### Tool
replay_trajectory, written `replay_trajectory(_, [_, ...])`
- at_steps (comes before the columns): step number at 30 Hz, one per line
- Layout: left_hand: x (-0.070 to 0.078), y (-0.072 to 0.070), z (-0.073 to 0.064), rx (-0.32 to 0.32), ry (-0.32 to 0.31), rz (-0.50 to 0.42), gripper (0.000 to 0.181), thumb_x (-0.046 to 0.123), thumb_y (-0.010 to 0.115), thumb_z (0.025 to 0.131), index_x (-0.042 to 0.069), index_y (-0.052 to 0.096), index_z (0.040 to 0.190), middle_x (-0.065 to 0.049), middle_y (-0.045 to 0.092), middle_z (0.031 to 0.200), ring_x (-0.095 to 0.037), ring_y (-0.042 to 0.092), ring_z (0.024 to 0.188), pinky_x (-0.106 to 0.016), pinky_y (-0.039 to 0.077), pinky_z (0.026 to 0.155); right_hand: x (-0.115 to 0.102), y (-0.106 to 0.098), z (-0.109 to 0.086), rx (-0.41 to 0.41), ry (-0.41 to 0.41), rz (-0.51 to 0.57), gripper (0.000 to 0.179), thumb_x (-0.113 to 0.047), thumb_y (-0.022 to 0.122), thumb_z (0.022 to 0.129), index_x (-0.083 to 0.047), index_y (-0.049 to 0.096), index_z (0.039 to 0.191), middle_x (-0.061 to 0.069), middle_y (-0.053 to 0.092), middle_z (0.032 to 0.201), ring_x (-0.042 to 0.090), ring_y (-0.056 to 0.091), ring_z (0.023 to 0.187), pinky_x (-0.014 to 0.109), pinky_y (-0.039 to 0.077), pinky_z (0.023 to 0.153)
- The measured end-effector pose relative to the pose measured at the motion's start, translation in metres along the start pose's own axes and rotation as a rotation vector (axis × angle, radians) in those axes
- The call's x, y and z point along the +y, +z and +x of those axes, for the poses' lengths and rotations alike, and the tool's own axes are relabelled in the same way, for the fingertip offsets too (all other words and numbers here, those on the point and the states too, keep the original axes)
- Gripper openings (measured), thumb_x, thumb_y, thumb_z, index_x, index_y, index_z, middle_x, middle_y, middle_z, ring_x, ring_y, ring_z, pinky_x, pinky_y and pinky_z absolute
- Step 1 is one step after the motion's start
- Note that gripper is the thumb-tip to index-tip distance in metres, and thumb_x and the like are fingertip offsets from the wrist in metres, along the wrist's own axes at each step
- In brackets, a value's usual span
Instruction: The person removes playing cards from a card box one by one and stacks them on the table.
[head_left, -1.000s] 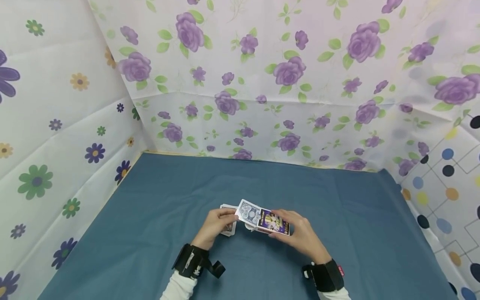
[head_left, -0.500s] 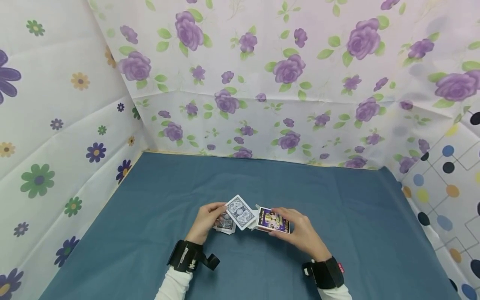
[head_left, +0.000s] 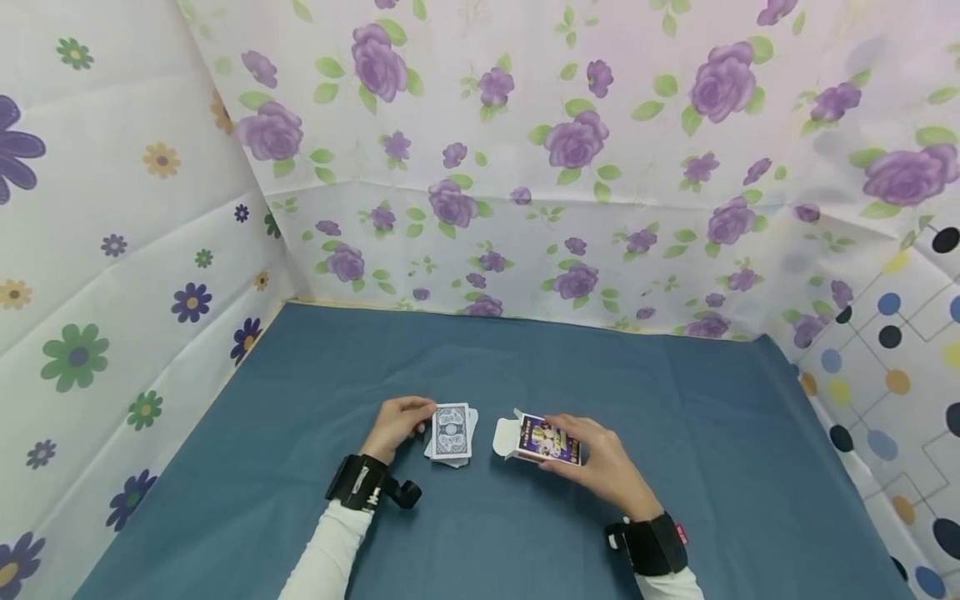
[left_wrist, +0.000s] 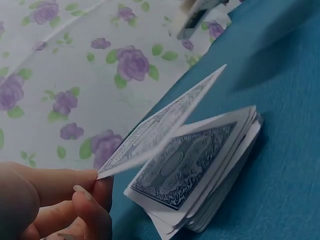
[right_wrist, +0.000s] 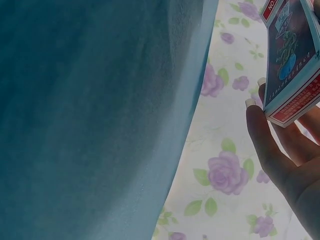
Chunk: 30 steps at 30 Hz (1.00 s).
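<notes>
My left hand pinches one playing card by its corner between thumb and finger. The card is tilted over a loose stack of playing cards, whose top card shows a dark patterned back. From the head view the held card covers most of that stack. To the right, my right hand grips a card box with a purple and yellow picture face. The box's white end flap stands open toward the cards. Its underside and red edge show in the right wrist view.
A blue cloth covers the table. Behind it hangs a white sheet with purple roses, and patterned sheets stand on the left and right. A black strap sits on each wrist, the left one with a loose end.
The left hand has drawn the card out of the box and carried it left over the stack, turning it upright in view. The right hand and box have barely moved.
</notes>
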<state>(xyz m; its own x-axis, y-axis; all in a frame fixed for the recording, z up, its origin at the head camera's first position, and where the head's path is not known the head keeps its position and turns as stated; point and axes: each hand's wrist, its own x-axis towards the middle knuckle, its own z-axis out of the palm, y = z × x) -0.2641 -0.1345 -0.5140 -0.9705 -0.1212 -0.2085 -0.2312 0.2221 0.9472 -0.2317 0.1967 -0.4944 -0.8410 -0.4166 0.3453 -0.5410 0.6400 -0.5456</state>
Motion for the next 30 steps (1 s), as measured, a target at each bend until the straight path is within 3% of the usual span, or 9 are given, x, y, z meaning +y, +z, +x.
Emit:
replay_trajectory(6, [-0.004, 0.004, 0.007, 0.001, 0.04, 0.018, 0.024, 0.016, 0.066, 0.092, 0.001, 0.07, 0.11, -0.01, 0.067, 0.094, -0.014, 0.052, 0.064, -0.027, 0.04, 0.061, 0.003, 0.0, -0.001, -0.013, 0.014, 0.011, 0.064, -0.043, 0.08, 0.075, -0.019, 0.061, 0.132, 0.006, 0.065, 0.127, 0.028, 0.06, 0.118, 0.051, 0.049, 0.093])
replay_trajectory(13, [-0.001, 0.009, 0.002, 0.057, 0.225, 0.08, 0.02, 0.017, 0.065, 0.093, 0.0, 0.071, 0.1, -0.012, 0.067, 0.082, -0.017, 0.05, 0.059, -0.031, 0.04, 0.057, 0.007, 0.0, 0.0, -0.023, 0.024, 0.016, 0.063, -0.043, 0.08, 0.076, -0.02, 0.061, 0.132, 0.005, 0.064, 0.128, 0.027, 0.06, 0.119, 0.049, 0.049, 0.093])
replay_trajectory(21, [-0.002, 0.017, 0.006, 0.156, 0.189, 0.214, 0.014, 0.009, 0.064, 0.092, 0.0, 0.073, 0.097, -0.015, 0.068, 0.082, -0.013, 0.054, 0.06, -0.027, 0.044, 0.056, 0.007, -0.001, 0.002, -0.025, 0.013, 0.02, 0.064, -0.043, 0.08, 0.076, -0.018, 0.061, 0.132, 0.004, 0.065, 0.128, 0.027, 0.06, 0.119, 0.048, 0.05, 0.092])
replay_trajectory(30, [-0.003, 0.019, 0.004, 0.152, 0.204, 0.256, 0.013, 0.01, 0.065, 0.091, 0.001, 0.073, 0.097, -0.014, 0.068, 0.084, -0.016, 0.059, 0.069, -0.029, 0.047, 0.062, 0.007, -0.001, 0.002, -0.023, 0.004, 0.02, 0.064, -0.043, 0.08, 0.075, -0.018, 0.061, 0.132, 0.004, 0.065, 0.128, 0.028, 0.06, 0.118, 0.048, 0.049, 0.093])
